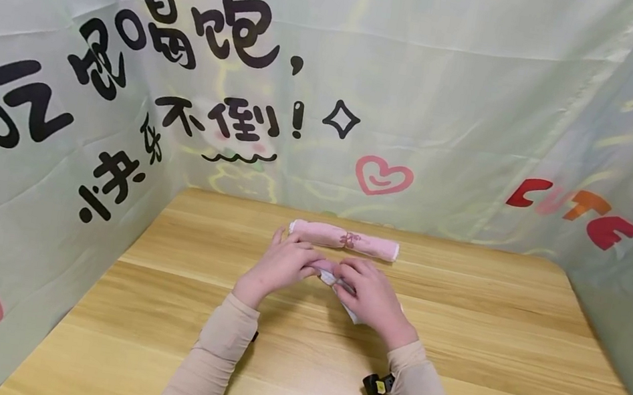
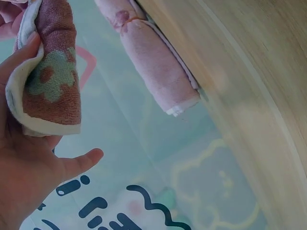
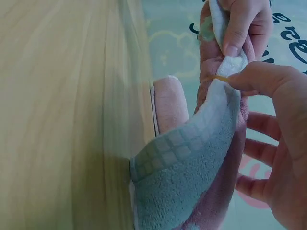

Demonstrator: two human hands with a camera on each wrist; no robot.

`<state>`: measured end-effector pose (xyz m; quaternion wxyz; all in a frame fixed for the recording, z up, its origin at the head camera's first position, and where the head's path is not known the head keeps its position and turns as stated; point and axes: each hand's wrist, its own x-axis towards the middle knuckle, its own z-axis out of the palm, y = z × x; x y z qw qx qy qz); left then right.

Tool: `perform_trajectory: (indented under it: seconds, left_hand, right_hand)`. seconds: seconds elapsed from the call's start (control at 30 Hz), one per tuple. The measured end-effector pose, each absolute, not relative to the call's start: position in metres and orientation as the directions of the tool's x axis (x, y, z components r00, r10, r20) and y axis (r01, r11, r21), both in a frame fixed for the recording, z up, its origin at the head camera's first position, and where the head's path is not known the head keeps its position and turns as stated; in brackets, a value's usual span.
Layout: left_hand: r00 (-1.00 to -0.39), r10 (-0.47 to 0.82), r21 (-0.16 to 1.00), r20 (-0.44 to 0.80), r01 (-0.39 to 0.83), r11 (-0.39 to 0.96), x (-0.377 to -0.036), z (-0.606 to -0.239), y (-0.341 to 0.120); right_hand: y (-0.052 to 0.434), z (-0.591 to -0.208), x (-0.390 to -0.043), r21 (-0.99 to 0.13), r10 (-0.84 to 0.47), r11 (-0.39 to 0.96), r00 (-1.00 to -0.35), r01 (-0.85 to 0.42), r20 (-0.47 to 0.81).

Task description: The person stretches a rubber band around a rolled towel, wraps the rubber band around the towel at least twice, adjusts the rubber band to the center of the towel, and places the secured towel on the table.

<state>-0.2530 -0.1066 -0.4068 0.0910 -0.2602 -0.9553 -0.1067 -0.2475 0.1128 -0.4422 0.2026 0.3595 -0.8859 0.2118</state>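
A small pink-and-white towel (image 1: 335, 280) is held between both hands just above the middle of the wooden table (image 1: 512, 360). My left hand (image 1: 283, 264) grips its left end; in the left wrist view the fingers of that hand (image 2: 24, 167) wrap the folded towel (image 2: 50, 86), which shows a green flower pattern. My right hand (image 1: 372, 293) pinches the other end, and the right wrist view shows that hand (image 3: 283, 143) with its thumb pressing the checked towel edge (image 3: 192, 167), with a thin yellow strand by the thumb. A rolled pink towel (image 1: 343, 240) lies just behind the hands.
Printed fabric walls (image 1: 456, 109) close in the table at the back and on both sides. The rolled towel (image 2: 158, 67) (image 3: 170, 103) lies across the table near the back edge. Bare wood stretches left, right and in front of the hands.
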Motion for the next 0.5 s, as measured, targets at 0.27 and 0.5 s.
perform_trajectory:
  seconds: [0.27,0.5]
  left_hand:
    - [-0.835,0.497,0.151,0.235,0.536,0.830,-0.2555,-0.4096,-0.1056]
    - [-0.839,0.491,0.135,0.236,0.529,0.838,-0.2553,-0.4102,-0.1018]
  right_hand:
    - [0.1126,-0.4413,-0.2464,-0.222,-0.525,0.704,-0.705,-0.675,0.476]
    - [0.1097,-0.4427,-0.2455,-0.238,-0.467,0.748,-0.746,-0.620,0.475]
